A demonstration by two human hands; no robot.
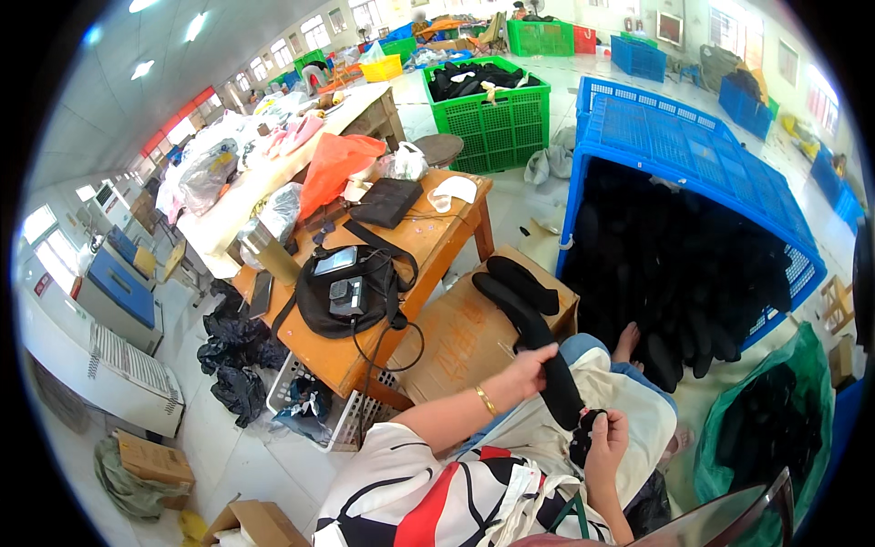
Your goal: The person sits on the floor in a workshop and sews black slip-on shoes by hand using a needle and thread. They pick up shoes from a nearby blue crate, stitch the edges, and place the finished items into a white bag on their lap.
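Note:
My left hand (529, 372), with a gold bracelet at its wrist, is closed round a long black shoe-shaped piece (562, 394) above my lap. At the near end of that piece, my right hand (605, 441) has its fingers pinched together on a small dark bit with a touch of red, too small to name. A light cloth (629, 401) covers my lap under both hands. Just beyond the left hand, more black shoe-shaped pieces (524, 284) rest on a cardboard box (447, 342), one reaching close to my fingers.
A tipped blue crate (693, 137) full of black pieces opens toward me at the right. Near it stands a green sack (720, 428) of dark pieces. To the left, a wooden table (437, 228) bears a black bag (314, 305) and cables. Behind is a green crate (492, 128).

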